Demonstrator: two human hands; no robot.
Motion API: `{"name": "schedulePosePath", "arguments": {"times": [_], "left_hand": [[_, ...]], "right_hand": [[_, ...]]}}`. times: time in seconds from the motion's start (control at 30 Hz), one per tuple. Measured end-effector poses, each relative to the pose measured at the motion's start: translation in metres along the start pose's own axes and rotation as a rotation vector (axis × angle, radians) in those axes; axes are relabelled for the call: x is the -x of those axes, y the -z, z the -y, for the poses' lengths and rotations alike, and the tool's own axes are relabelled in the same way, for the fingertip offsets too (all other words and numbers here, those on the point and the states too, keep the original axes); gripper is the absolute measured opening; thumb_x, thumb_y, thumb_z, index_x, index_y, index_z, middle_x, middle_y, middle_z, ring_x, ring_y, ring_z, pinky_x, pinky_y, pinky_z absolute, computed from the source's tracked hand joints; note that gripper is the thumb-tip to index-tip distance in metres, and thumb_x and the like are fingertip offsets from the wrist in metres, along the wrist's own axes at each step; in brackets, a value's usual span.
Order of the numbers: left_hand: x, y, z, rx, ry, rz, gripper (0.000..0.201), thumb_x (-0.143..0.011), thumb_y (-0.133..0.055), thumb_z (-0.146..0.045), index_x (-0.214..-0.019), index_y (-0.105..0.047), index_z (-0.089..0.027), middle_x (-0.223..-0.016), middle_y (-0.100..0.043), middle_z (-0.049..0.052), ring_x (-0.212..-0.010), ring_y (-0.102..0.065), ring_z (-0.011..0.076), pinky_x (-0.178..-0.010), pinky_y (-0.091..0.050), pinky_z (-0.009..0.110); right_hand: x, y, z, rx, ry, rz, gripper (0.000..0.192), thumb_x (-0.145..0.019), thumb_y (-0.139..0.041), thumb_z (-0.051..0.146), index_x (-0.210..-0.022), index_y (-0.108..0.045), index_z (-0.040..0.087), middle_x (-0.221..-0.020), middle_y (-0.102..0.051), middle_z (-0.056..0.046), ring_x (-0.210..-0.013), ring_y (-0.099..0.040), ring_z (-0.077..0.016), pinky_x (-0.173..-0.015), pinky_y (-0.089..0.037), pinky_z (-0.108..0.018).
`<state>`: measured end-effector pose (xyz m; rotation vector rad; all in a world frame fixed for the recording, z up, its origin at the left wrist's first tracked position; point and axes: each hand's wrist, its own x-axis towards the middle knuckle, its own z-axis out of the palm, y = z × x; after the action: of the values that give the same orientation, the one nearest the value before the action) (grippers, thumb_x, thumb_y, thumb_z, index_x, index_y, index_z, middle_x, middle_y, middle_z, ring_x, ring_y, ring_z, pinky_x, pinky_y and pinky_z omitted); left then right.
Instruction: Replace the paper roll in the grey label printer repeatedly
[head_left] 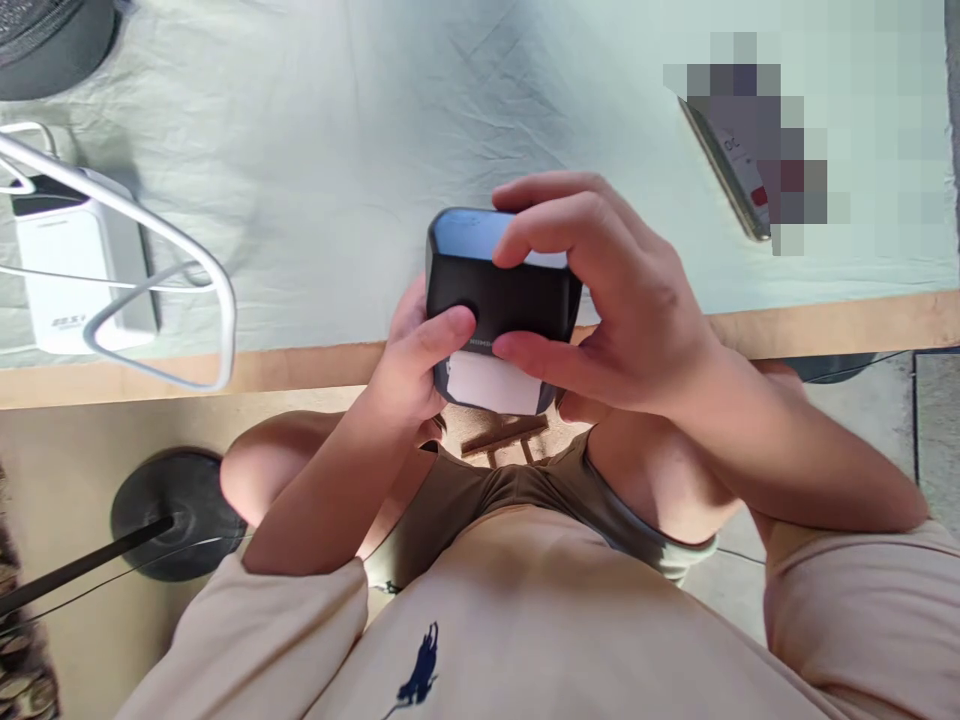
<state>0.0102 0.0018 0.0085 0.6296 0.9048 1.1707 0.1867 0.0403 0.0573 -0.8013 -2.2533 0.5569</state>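
Seen from above, looking down past a beige shirt [525, 640] and bare knees; held at centre, just over the near edge of the desk [300, 375], a small black box [499, 295] with a glossy top and a white panel on its lower face. Left hand [409, 365] at 7 o'clock of the box, grip closed around its lower left corner, thumb pressed flat on the dark front. Right hand [607, 290] at 3 o'clock of the box, grip closed over it, fingers [525, 235] curled across the top edge, thumb laid along the bottom of the front. Spread over the desk, a pale creased cloth [375, 130]; at 9 o'clock, well apart, a white power bank [56, 270] with white cable [191, 255] looping across it; at 2 o'clock, a phone [731, 170], partly blurred; at 11 o'clock, a dark round object [52, 40], cut off by the frame; on the floor at 8 o'clock, a black round stand base [176, 510].
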Motion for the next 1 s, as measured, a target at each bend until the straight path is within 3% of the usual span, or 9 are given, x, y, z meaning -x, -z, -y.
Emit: {"name": "schedulePosePath", "arguments": {"times": [0.23, 0.3, 0.37, 0.47, 0.63, 0.77, 0.83, 0.9, 1.0], "left_hand": [[0.003, -0.002, -0.002, -0.042, -0.017, 0.035, 0.036, -0.08, -0.075, -0.043, -0.109, -0.068, -0.024, -0.075, -0.067, 0.003, -0.061, -0.062, 0.0189, -0.05, -0.044, 0.03], [0.002, -0.007, -0.003, 0.0, -0.041, 0.05, 0.034, -0.086, -0.068, -0.045, -0.11, -0.07, -0.021, -0.086, -0.071, 0.006, -0.071, -0.068, 0.0203, -0.06, -0.052, 0.032], [0.001, -0.011, -0.002, 0.059, -0.068, 0.078, 0.042, -0.097, -0.054, -0.053, -0.113, -0.072, -0.019, -0.106, -0.074, 0.008, -0.101, -0.073, 0.0265, -0.083, -0.061, 0.04], [-0.001, -0.012, 0.0, 0.072, -0.056, 0.103, 0.056, -0.1, -0.04, -0.065, -0.116, -0.075, -0.024, -0.124, -0.073, 0.007, -0.13, -0.063, 0.0343, -0.106, -0.059, 0.051], [-0.004, -0.008, 0.001, 0.015, -0.028, -0.091, 0.03, -0.098, -0.055, -0.049, -0.099, -0.076, -0.027, -0.101, -0.076, 0.005, -0.104, -0.069, 0.0275, -0.095, -0.064, 0.043], [-0.006, -0.011, -0.001, 0.05, 0.005, -0.112, 0.028, -0.1, -0.052, -0.04, -0.098, -0.072, -0.02, -0.094, -0.072, 0.005, -0.094, -0.071, 0.022, -0.082, -0.065, 0.038], [-0.008, -0.013, -0.001, 0.058, 0.022, -0.144, 0.03, -0.1, -0.052, -0.042, -0.1, -0.071, -0.019, -0.098, -0.073, 0.006, -0.098, -0.072, 0.0235, -0.087, -0.065, 0.04], [-0.008, -0.015, -0.001, 0.057, -0.013, -0.166, 0.036, -0.1, -0.051, -0.049, -0.103, -0.072, -0.019, -0.105, -0.074, 0.007, -0.113, -0.071, 0.0263, -0.096, -0.064, 0.041], [-0.007, -0.016, -0.001, 0.001, -0.051, -0.087, 0.04, -0.098, -0.052, -0.055, -0.108, -0.072, -0.021, -0.107, -0.074, 0.006, -0.132, -0.064, 0.0305, -0.095, -0.064, 0.04]], "right_hand": [[0.001, 0.007, 0.002, 0.03, -0.065, 0.067, 0.024, -0.1, -0.055, 0.04, -0.12, -0.059, 0.026, -0.133, -0.066, -0.006, -0.135, -0.06, -0.0188, -0.106, -0.055, -0.035], [0.003, 0.008, -0.002, 0.053, -0.064, 0.041, 0.028, -0.101, -0.053, 0.04, -0.121, -0.062, 0.024, -0.139, -0.062, -0.009, -0.139, -0.057, -0.0198, -0.111, -0.053, -0.035], [0.005, 0.01, -0.004, 0.056, -0.065, 0.021, 0.032, -0.101, -0.052, 0.041, -0.124, -0.063, 0.023, -0.141, -0.06, -0.011, -0.139, -0.056, -0.0198, -0.115, -0.051, -0.035], [0.006, 0.013, -0.006, 0.007, -0.083, 0.039, 0.034, -0.1, -0.053, 0.042, -0.128, -0.062, 0.024, -0.138, -0.062, -0.009, -0.133, -0.059, -0.0184, -0.112, -0.053, -0.031], [0.004, 0.017, -0.003, 0.027, -0.072, 0.053, 0.047, -0.095, -0.063, 0.046, -0.134, -0.058, 0.021, -0.14, -0.062, -0.009, -0.134, -0.058, -0.0182, -0.115, -0.052, -0.033], [0.002, 0.02, 0.0, 0.118, -0.113, 0.093, 0.051, -0.09, -0.069, 0.049, -0.134, -0.059, 0.024, -0.14, -0.059, -0.008, -0.135, -0.055, -0.019, -0.118, -0.051, -0.031], [0.002, 0.021, 0.0, 0.185, -0.059, 0.013, 0.047, -0.09, -0.07, 0.049, -0.128, -0.065, 0.021, -0.129, -0.062, -0.01, -0.124, -0.06, -0.0211, -0.11, -0.054, -0.032], [0.003, 0.02, -0.001, 0.251, -0.02, -0.159, 0.038, -0.091, -0.069, 0.049, -0.112, -0.071, 0.017, -0.099, -0.065, -0.008, -0.095, -0.063, -0.0191, -0.091, -0.056, -0.034], [0.006, 0.017, -0.003, 0.164, -0.199, -0.312, 0.034, -0.097, -0.061, 0.049, -0.1, -0.07, 0.017, -0.07, -0.058, 0.0, -0.068, -0.055, -0.0129, -0.073, -0.047, -0.034]]}}
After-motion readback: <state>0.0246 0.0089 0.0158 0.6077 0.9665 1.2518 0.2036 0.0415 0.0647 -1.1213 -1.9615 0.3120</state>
